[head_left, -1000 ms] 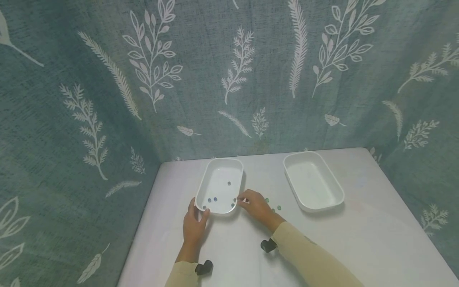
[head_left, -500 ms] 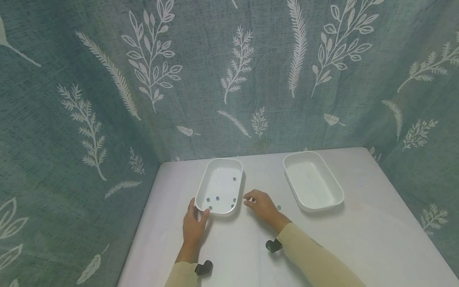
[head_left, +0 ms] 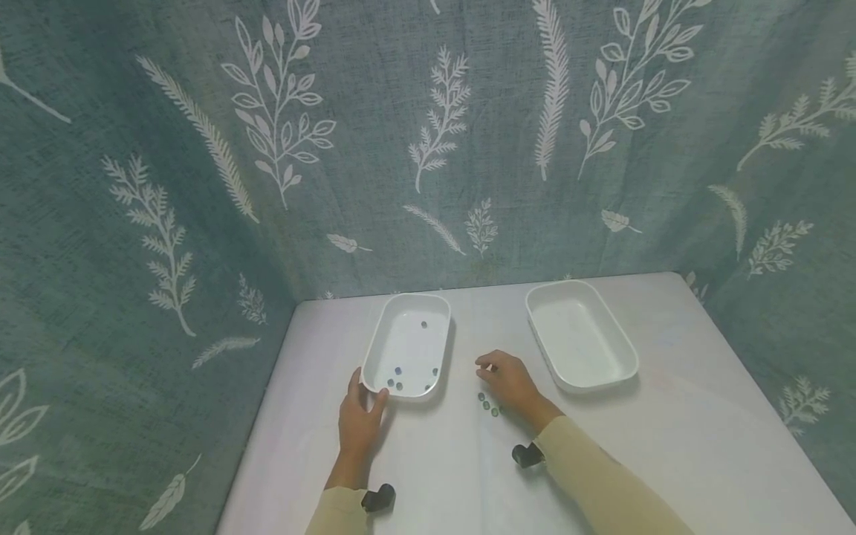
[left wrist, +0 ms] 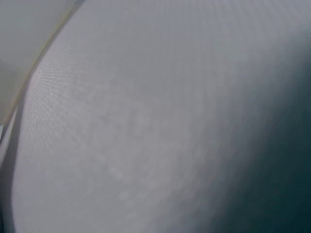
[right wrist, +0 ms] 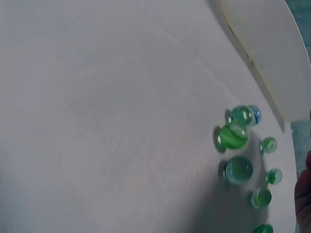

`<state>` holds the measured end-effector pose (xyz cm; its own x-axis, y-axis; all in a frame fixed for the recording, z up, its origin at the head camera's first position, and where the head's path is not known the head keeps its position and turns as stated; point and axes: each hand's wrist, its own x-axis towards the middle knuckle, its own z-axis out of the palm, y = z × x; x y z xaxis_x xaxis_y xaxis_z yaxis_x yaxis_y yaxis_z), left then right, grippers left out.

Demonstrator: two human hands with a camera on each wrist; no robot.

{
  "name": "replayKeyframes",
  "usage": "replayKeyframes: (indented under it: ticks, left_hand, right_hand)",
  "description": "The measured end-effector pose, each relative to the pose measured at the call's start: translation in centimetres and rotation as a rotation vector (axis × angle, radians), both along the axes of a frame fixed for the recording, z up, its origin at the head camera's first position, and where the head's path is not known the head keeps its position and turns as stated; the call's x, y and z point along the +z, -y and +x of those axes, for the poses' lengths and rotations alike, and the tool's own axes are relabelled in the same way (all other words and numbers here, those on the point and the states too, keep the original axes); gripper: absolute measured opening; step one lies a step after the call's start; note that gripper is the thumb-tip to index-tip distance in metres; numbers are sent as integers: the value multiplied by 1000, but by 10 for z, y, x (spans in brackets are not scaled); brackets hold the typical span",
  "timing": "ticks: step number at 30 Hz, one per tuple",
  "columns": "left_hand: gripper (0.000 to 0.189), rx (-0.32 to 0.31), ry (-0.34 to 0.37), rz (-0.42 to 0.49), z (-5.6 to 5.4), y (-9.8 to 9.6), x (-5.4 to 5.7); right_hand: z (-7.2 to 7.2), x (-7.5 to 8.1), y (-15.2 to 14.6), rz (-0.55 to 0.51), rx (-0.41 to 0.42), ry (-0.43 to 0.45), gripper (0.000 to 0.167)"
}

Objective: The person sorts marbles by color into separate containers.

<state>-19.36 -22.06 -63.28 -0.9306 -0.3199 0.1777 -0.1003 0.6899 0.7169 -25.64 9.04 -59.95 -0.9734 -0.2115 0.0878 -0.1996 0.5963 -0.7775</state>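
Note:
My left hand (head_left: 360,421) holds the near-left corner of a white tray (head_left: 446,338) in the head view, thumb on the front rim and fingers along the left side. Several small glass marbles (head_left: 397,371) lie inside that tray, mostly toward its near end. To the right of the tray, my right hand (head_left: 511,383) hovers with bent fingers and a gap between thumb and fingertips; nothing shows between them. Green marbles (head_left: 495,412) sit on the table just below it. The right wrist view shows several green marbles (right wrist: 234,136) and a blue-streaked one (right wrist: 255,115) close together.
A second white tray (head_left: 582,338) stands at the right with no marbles visible inside. The white tabletop (head_left: 441,475) meets a green leaf-patterned cloth (head_left: 374,223) behind and at both sides. The left wrist view shows mainly blurred white surface.
My right hand has moved away from the left tray's right rim, back to the right over the loose marbles. Marbles inside the tray have rolled about. My left hand stays at its corner.

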Motion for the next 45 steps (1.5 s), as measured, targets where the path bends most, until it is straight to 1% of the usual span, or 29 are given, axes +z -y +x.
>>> replayKeyframes:
  ticks: [3, 6, 9, 12, 14, 18, 20, 25, 29, 32, 37, 45]
  left_hand:
    - [81, -5, -19, 4, 0, 0, 0]
    - [81, -6, -30, 2, 0, 1, 1]
    - [81, -2, -26, 4, 0, 2, 1]
    - [81, -2, -16, 10, 0, 1, 0]
    - [80, -5, -15, 8, 0, 1, 0]
    - [80, -15, -24, 14, 0, 1, 1]
    - [80, -16, -24, 18, 0, 1, 1]
    - [79, -15, -30, 21, 0, 3, 0]
    - [80, -17, -32, 15, 0, 3, -2]
    - [80, -13, -27, 14, -1, 3, -4]
    - [80, -10, -23, 14, -3, 3, -5]
    - [80, -1, -22, 7, -4, 3, -6]
  right_hand:
    - [2, 0, -4, -9, -21, 16, 20]
    - [5, 1, -6, -10, -48, 57, 22]
    - [9, -1, -6, -7, -64, 100, 23]
    - [15, -4, -7, 1, -74, 122, 24]
    - [19, -6, -7, 13, -70, 112, 23]
    - [26, -6, -8, 39, -31, 45, 22]
    - [27, -7, -9, 47, -12, 15, 22]
    - [26, -14, -6, 97, 17, -6, 25]
    - [24, -22, -4, 171, 42, -72, 24]
    - [22, -26, -3, 200, 51, -114, 22]
    - [21, -27, 0, 210, 55, -115, 21]
    - [21, -23, 2, 249, 70, -112, 22]
